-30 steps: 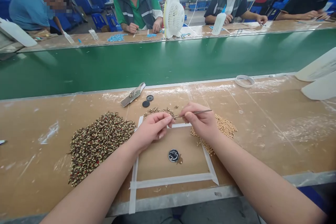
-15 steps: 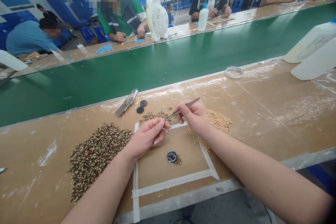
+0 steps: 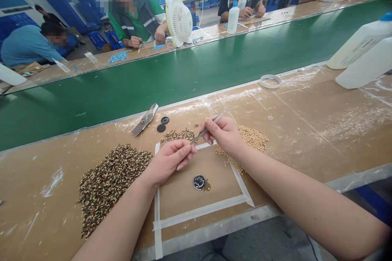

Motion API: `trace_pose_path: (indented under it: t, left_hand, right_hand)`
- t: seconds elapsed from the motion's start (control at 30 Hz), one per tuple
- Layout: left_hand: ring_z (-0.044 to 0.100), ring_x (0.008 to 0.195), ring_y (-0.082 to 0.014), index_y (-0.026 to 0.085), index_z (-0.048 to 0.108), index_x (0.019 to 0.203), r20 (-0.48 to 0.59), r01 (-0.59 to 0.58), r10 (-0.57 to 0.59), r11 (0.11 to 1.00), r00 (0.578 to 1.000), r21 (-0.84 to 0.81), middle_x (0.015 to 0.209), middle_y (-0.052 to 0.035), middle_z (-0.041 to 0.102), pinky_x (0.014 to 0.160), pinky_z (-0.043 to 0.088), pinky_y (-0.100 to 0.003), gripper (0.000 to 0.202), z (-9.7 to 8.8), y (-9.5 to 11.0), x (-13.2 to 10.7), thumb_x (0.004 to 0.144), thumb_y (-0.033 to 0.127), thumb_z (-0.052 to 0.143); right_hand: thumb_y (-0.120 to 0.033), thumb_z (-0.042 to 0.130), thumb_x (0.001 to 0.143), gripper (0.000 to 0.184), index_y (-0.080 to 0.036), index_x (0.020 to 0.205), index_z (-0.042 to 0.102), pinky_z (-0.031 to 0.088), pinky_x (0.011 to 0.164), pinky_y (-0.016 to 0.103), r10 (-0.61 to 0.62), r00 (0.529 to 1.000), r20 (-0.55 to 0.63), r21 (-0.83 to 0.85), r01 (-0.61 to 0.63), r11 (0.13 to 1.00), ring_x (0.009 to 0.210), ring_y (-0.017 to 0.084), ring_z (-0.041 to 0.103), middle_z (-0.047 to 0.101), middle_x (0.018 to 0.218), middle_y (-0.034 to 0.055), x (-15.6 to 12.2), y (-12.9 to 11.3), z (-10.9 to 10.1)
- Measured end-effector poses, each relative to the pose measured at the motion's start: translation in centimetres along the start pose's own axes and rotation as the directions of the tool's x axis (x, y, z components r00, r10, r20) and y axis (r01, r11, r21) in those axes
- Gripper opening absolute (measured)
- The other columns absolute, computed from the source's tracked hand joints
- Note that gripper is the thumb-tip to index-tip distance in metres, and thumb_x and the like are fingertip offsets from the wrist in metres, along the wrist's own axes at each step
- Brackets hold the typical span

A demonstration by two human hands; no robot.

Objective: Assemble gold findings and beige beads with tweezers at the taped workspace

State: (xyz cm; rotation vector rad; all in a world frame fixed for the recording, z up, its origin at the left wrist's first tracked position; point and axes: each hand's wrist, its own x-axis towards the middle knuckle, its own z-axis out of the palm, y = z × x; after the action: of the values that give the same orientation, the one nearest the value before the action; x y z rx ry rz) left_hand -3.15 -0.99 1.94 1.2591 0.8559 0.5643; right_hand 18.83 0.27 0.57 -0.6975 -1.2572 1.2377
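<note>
My right hand (image 3: 221, 131) is closed around metal tweezers (image 3: 211, 125), their tip meeting the fingertips of my left hand (image 3: 175, 155). The left fingers are pinched together; whatever sits between them is too small to make out. Below the hands, a small round dish of dark liquid (image 3: 199, 182) rests inside a white tape frame (image 3: 202, 212). Left of my left hand spreads a large pile of small dark and cream pieces (image 3: 112, 183). Beyond the hands are small gold-coloured pieces (image 3: 177, 134). Beside my right wrist lies a pile of tan beads (image 3: 252, 138).
Two black round caps (image 3: 161, 127) and a folded strip (image 3: 145, 120) lie behind the piles. A tape roll (image 3: 270, 81) and large white bottles (image 3: 364, 63) are at right. Across the green belt (image 3: 153, 77) stand a fan (image 3: 179, 20), a bottle (image 3: 233, 18) and several people working.
The whole view has shifted slightly. My hands stay together, with the tweezers still at the left fingertips and tilted a little differently.
</note>
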Motion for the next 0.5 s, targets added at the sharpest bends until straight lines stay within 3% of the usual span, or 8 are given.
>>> trace_pose_path:
  t: [0.5]
  left_hand:
    - [0.038, 0.050, -0.0039, 0.015, 0.067, 0.095, -0.002, -0.010, 0.010, 1.000, 1.000, 0.028, 0.075, 0.0015, 0.056, 0.051, 0.024, -0.021, 0.034, -0.05, -0.10, 0.09, 0.099, 0.049, 0.065]
  right_hand:
    - [-0.059, 0.064, 0.098, 0.045, -0.019, 0.079, 0.072, 0.041, 0.047, 0.024, 0.010, 1.000, 0.019, -0.029, -0.009, 1.000, 0.046, 0.008, 0.051, 0.058, 0.057, -0.0035, -0.12, -0.52, 0.08]
